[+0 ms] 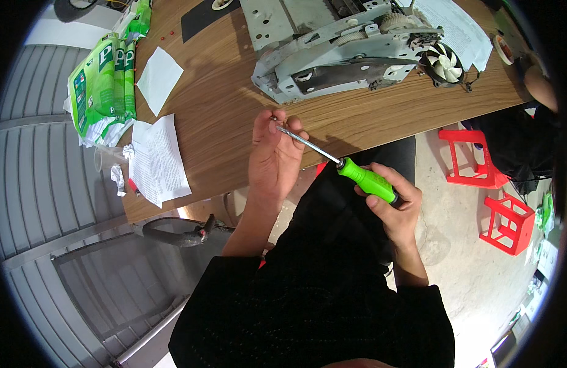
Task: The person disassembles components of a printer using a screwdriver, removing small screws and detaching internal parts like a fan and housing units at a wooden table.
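Observation:
My right hand (394,199) is wrapped round the bright green handle of a screwdriver (368,181). Its metal shaft slants up and left, and the tip reaches the fingers of my left hand (275,153). Those fingers are curled, thumb against forefinger, pinching a small dark piece (273,119) that looks like a screw; it is too tiny to make out fully. Both hands are raised at the table's front edge. Just beyond them lies a partly dismantled grey metal machine frame (338,67) with gears and a dark strip along its side.
Right of the frame are a small white-bladed fan (444,63), a paper sheet and a tape roll (503,49). Green packs (102,86) and papers (158,161) lie on the table's (216,98) left side. Red stools (507,222) and part of another person (541,86) are at right.

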Tool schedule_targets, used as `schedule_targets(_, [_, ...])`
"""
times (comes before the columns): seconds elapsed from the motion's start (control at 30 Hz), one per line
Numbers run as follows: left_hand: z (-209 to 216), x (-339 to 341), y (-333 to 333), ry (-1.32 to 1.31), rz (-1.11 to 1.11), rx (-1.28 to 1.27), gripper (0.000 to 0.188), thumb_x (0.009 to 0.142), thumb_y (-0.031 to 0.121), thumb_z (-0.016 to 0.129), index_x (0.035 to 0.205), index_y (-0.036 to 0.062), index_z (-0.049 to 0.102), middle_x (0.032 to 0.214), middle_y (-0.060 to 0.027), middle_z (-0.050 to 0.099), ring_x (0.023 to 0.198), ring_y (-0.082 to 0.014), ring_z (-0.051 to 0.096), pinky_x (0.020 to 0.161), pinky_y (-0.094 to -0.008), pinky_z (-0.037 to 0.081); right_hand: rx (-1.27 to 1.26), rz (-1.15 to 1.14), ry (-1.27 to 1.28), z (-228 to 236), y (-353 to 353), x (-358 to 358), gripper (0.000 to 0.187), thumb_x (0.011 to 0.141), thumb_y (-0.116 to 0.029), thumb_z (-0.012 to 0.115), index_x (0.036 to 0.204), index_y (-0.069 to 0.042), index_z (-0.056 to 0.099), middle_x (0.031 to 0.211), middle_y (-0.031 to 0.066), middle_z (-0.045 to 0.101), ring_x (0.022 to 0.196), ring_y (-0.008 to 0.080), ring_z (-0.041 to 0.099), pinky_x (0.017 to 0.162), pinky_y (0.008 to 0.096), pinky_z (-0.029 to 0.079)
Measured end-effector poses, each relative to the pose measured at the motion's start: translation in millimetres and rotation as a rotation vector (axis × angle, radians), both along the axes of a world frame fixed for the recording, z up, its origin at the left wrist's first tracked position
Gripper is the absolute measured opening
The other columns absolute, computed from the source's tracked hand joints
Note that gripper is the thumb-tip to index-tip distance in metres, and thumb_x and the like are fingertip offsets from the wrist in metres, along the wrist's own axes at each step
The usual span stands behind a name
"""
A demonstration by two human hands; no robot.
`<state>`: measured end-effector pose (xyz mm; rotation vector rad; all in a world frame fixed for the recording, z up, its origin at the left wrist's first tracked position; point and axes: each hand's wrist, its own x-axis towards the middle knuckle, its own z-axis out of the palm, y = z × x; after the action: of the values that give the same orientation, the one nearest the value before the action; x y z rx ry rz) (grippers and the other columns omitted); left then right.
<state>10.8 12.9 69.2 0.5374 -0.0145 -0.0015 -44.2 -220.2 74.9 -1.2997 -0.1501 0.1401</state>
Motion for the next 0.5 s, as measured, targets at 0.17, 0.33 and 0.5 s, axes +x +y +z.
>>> schedule_targets(0.17, [-3.6, 2.4, 0.5, -0.006, 0.016, -0.074, 0.014, 0.096, 0.018, 0.066, 0.109, 0.0199, 0.071, 0.113, 0.0046, 0.067, 0.106, -0.0194, 0.055, 0.093, -0.0345, 0.049, 0.047, -0.046, 0.057, -2.6, 5.5, -0.3, 0.046, 0.085, 0.002, 0.074, 0.129, 0.004, 0.061, 0.116, 0.0185, 0.069, 0.098, 0.0248, 0.071, 0.088, 0.0339, 0.056])
schedule_targets(0.33, [-5.6, 3.7, -1.1, 0.001, -0.001, -0.068, 0.015, 0.096, 0.017, 0.065, 0.110, 0.0196, 0.070, 0.113, 0.0040, 0.067, 0.106, -0.0202, 0.055, 0.095, -0.0341, 0.048, 0.055, -0.035, 0.055, -3.3, 5.2, 3.1, 0.044, 0.086, 0.001, 0.073, 0.129, 0.005, 0.061, 0.117, 0.0182, 0.068, 0.099, 0.0246, 0.070, 0.089, 0.0347, 0.057])
schedule_targets(0.5, [-6.6, 4.3, -1.5, -0.018, 0.013, -0.036, 0.016, 0.097, 0.016, 0.064, 0.112, 0.0191, 0.068, 0.115, 0.0033, 0.066, 0.107, -0.0207, 0.055, 0.095, -0.0345, 0.048, 0.074, -0.028, 0.067, -4.1, 5.2, 5.7, 0.043, 0.087, 0.001, 0.073, 0.128, 0.005, 0.061, 0.117, 0.0179, 0.068, 0.100, 0.0243, 0.070, 0.089, 0.0352, 0.058])
